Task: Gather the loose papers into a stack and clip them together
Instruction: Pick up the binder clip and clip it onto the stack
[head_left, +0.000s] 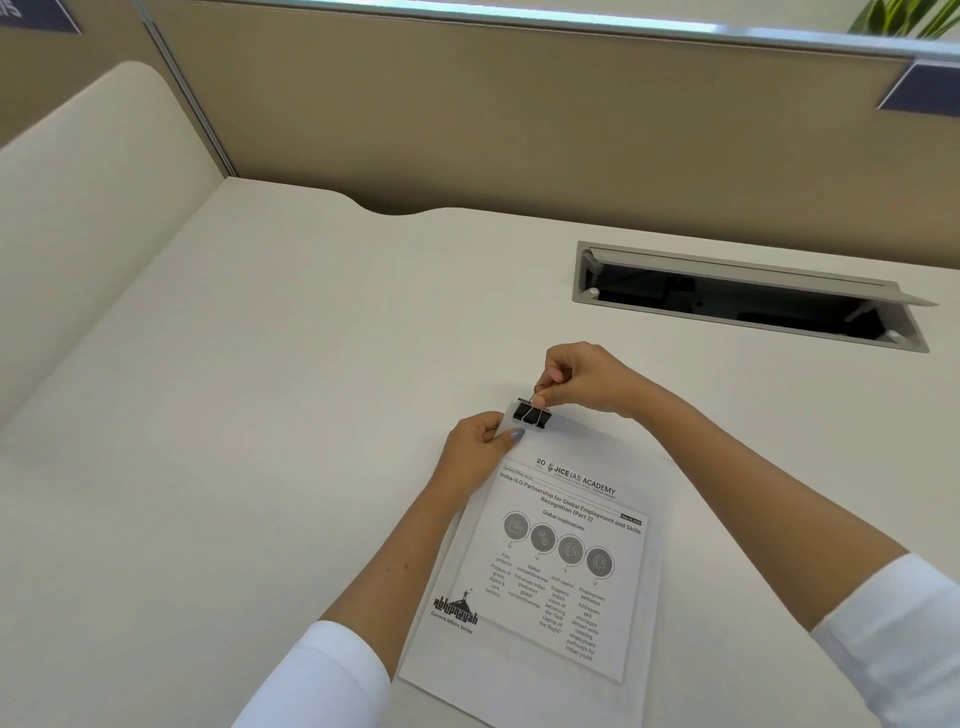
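Black steel, folded and sprung: that small binder clip (531, 415) sits at the far top edge of the stack of white printed papers (550, 561), just below the middle of the frame. The stack lies flat on the cream desk top (260, 415), running from centre down to the lower edge, and its sheets look nearly squared, with a second sheet's margin showing along the bottom and right.

The right hand (582, 379) is curled almost closed, thumb and forefinger pinching 1 of the clip's wire handles. The left hand (480, 449) is also mostly closed, thumb on top, gripping the stack's upper left corner right beside the clip.

I'd judge the papers light, limp and slippery against each other, so they want holding close to the clip, as the left hand does, or they will fan out. The clip is stiff and springy; its wire handles are the place to take it, and it can snap off if the pinch slips. Whether its mouth is fully seated over every sheet I cannot tell from here.

Little stands in the way. A grey metal cable hatch (748, 296) lies open at the right, well apart from the hands, with a tan partition panel (519, 104) behind and green plant leaves (904, 15) in the upper right corner.
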